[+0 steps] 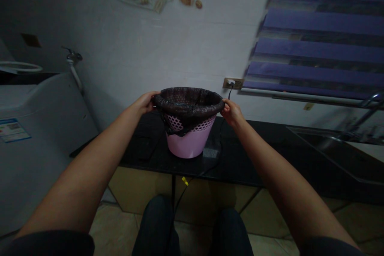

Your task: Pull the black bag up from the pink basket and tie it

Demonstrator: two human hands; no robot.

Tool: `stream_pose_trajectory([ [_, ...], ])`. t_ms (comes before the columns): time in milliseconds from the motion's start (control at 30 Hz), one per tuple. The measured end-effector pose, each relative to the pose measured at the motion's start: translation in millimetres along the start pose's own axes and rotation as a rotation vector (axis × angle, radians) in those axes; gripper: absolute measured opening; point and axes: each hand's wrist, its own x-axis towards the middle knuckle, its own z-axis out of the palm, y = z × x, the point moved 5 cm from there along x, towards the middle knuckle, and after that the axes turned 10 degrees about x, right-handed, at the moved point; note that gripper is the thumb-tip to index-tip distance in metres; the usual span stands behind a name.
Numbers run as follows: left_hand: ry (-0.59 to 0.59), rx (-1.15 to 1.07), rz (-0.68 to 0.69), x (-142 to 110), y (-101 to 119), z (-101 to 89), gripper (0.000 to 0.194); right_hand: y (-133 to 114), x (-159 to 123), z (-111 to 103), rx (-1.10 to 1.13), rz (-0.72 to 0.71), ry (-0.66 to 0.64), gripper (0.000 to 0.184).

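— Where's the bin?

— Pink bin (188, 141), upright on the dark worktop (150, 156), right in the middle of the view. Its upper wall is lattice, and a dark bag (189, 102) lines it, folded down over the rim.

— And the hands?

— One on each side of the bin. Left hand (146, 102) at the bin's left rim, fingers curled and pinching the bag's folded edge. Right hand (232, 113) at the bin's right rim, fingers closed on the bag there too. Both arms stretched out straight towards it.

— Anything close to the bin?

— A black cable (192, 180) runs from the worktop just right of the bin, down over the front edge below it. Behind the bin, up and to its right, a wall socket (233, 83) with a plug in it. Far right of the bin, a sink (336, 148) sunk into the worktop, with a striped blind (318, 36) above it. Left of the bin, a white appliance (36, 128) stands beside the worktop.
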Motion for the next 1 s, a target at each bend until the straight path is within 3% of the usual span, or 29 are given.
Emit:
stream_pose_trajectory([
  [1000, -0.083, -0.07, -0.012, -2, -23, 29.1, 0.011, 6, 5, -41, -0.006, -0.061, 0.083, 0.035],
])
